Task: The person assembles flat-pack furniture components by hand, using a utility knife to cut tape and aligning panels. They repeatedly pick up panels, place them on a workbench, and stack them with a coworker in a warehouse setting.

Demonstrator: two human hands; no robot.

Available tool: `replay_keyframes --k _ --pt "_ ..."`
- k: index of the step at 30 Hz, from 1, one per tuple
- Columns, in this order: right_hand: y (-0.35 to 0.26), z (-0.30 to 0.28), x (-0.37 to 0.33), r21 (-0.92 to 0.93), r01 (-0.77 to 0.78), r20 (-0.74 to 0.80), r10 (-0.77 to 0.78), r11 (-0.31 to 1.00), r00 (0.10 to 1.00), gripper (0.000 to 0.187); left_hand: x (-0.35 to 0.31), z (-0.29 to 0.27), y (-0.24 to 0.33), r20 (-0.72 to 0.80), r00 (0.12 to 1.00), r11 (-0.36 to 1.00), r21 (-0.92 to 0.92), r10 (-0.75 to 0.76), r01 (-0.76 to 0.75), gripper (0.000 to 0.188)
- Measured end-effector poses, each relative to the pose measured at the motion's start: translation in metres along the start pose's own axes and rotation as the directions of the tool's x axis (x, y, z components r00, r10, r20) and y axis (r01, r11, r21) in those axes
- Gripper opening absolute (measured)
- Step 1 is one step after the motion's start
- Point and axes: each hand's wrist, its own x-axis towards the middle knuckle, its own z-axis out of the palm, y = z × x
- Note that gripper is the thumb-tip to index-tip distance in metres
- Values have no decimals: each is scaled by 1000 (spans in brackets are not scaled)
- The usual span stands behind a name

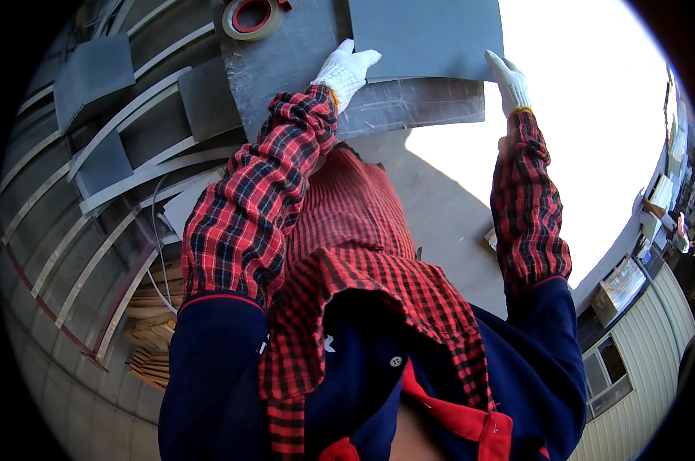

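We have a flat grey sheet [428, 38] over the right part of the film-covered tabletop [286, 69], set back from the tabletop's near edge and reaching slightly past its right edge. Our gloved left hand [346, 71] is at the sheet's near left corner, thumb and fingers parted; our gloved right hand [509, 81] is at its near right corner, fingertips at the edge — we cannot tell whether either grip is closed. A tape roll [266, 29] with a red core lies by the tabletop's left edge.
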Motion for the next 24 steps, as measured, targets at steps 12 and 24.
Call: replay_keyframes --k 12,24 --pt "-29 -66 4 -82 50 -52 -54 995 997 68 -14 -24 56 275 775 300 808 568 -507 31" --pt "-79 -149 68 181 153 72 -168 972 983 36 6 -56 134 220 974 822 -544 -57 171 32"
